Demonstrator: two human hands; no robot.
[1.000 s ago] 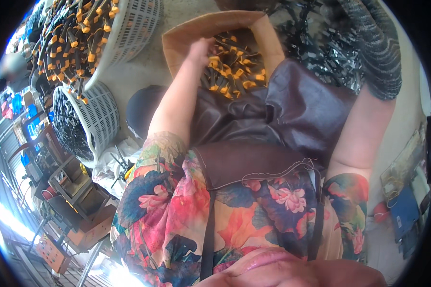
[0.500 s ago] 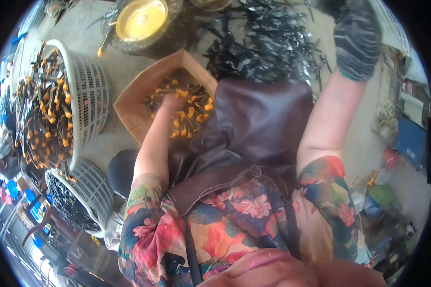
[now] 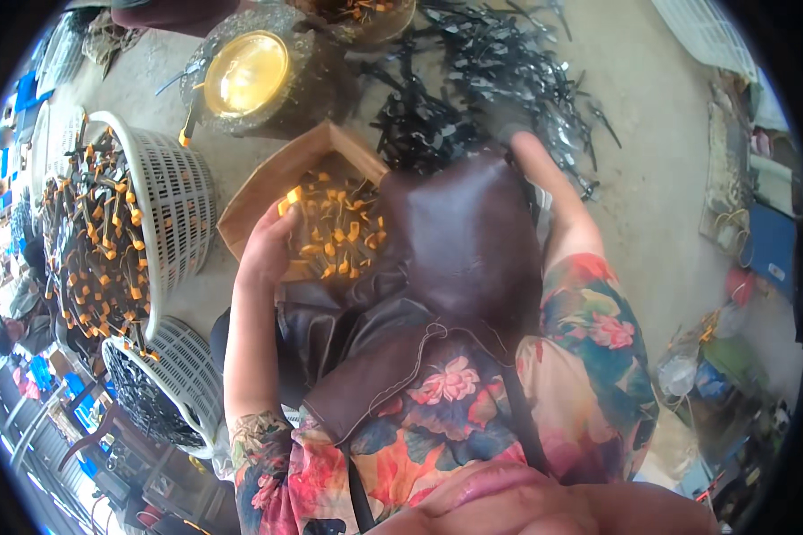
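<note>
My left hand [image 3: 272,234], bare, is closed in a pinch on a small yellow-tipped piece [image 3: 290,199] at the near left side of an open cardboard box [image 3: 252,198]. Inside the box lie many more yellow-and-dark pieces [image 3: 343,232]. My right hand [image 3: 507,125], in a dark grey glove, is at the near edge of a heap of shiny black pieces [image 3: 473,76] on the floor. Motion blur and the brown apron over my knee hide its fingers, so what it holds, if anything, cannot be made out.
A white plastic basket [image 3: 174,192] at the left is full of yellow-tipped dark pieces. Below it, a second basket [image 3: 192,366] holds black pieces. Past the box, a round yellow basin [image 3: 248,73] sits in a dark rim, a yellow-tipped tool [image 3: 187,127] beside it.
My left hand has come up out of the box with a yellow-tipped piece. My right hand has swung from the far right down to the black heap.
</note>
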